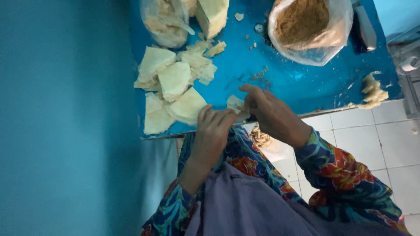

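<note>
Both hands meet at the near edge of a blue table [297,83]. My left hand [212,133] and my right hand [269,113] pinch a small pale folded wrapper piece [236,105] between their fingertips. Just left of the hands lies a pile of triangular pale folded pastries [175,87]. A clear plastic bag of brown crumbly filling [306,26] stands open at the far right of the table.
A second clear bag with pale pieces [164,22] and a stack of pale wrapper sheets [213,15] stand at the table's far edge. A lump of pale dough scraps [372,91] lies at the right corner. A blue wall is at left, white floor tiles [372,135] at right.
</note>
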A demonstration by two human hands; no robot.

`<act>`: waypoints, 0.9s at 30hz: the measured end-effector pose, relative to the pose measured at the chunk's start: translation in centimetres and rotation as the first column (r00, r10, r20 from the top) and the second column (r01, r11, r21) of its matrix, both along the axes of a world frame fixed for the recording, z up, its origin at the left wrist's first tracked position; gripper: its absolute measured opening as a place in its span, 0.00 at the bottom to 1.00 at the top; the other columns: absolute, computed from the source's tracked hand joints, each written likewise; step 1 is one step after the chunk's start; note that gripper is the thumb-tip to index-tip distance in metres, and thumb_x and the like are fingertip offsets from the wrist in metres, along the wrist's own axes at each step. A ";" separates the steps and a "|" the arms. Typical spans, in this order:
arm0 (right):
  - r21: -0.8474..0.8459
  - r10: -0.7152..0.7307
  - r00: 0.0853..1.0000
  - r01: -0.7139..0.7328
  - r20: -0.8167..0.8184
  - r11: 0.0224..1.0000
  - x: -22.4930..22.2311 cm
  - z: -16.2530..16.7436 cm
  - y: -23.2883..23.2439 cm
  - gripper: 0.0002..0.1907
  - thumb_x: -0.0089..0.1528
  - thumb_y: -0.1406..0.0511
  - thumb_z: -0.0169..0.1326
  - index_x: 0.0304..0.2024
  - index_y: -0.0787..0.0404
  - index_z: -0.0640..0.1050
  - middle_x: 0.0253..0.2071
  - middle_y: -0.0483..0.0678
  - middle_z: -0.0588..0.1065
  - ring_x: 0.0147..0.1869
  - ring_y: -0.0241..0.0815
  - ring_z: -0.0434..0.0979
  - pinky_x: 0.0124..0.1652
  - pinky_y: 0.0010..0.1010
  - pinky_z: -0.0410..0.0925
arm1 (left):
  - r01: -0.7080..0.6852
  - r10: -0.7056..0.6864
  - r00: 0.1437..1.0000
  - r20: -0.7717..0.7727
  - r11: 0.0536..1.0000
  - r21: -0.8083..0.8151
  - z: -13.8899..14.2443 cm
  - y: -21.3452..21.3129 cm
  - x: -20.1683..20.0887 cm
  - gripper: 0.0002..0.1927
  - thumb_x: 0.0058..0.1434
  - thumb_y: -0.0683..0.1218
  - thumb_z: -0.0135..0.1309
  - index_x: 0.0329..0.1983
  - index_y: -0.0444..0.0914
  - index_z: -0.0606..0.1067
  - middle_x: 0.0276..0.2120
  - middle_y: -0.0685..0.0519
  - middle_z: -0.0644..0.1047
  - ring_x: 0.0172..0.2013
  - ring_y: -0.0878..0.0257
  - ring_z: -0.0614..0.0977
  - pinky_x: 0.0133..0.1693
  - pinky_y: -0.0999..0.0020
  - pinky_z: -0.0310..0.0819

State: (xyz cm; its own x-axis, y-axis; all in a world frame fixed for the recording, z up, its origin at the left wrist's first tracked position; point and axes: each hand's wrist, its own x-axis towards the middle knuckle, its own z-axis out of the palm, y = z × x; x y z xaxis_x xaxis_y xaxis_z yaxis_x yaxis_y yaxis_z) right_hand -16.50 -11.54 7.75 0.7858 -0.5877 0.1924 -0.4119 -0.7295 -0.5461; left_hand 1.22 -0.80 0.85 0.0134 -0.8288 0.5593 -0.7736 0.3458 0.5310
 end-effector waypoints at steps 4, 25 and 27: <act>-0.033 -0.005 1.000 0.005 -0.001 0.999 -0.2 -0.1 -0.2 0.33 0.59 0.78 0.52 0.66 0.61 0.63 0.43 0.54 0.77 0.50 0.57 0.77 0.45 0.44 0.71 | 0.009 -0.008 0.998 0.058 1.000 -0.017 -0.2 -0.3 0.2 0.13 0.63 0.35 0.55 0.50 0.39 0.77 0.48 0.51 0.78 0.52 0.55 0.78 0.66 0.44 0.63; -0.152 0.120 0.992 -0.126 -0.050 0.980 0.7 -0.2 0.9 0.40 0.58 0.69 0.60 0.70 0.61 0.59 0.43 0.52 0.81 0.48 0.56 0.80 0.40 0.43 0.73 | -0.147 0.147 0.989 -0.013 0.982 -0.116 -1.2 -1.2 -0.8 0.05 0.66 0.37 0.54 0.45 0.38 0.75 0.35 0.52 0.76 0.41 0.55 0.78 0.67 0.35 0.55; -0.144 0.087 0.993 -0.098 -0.083 0.985 1.2 0.0 0.4 0.39 0.59 0.69 0.60 0.71 0.59 0.59 0.43 0.52 0.81 0.47 0.54 0.81 0.40 0.41 0.73 | -0.167 0.165 0.986 -0.030 0.982 -0.091 -0.9 -1.6 -1.0 0.04 0.67 0.38 0.54 0.43 0.39 0.75 0.35 0.52 0.76 0.41 0.55 0.78 0.65 0.36 0.55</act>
State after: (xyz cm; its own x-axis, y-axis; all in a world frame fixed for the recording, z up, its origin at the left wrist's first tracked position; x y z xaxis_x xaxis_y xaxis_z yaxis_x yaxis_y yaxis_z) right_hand -15.28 -11.11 7.75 0.8512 -0.4812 0.2095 -0.3746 -0.8367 -0.3996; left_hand 0.23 -2.35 0.00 0.1594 -0.7586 0.6317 -0.8126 0.2625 0.5204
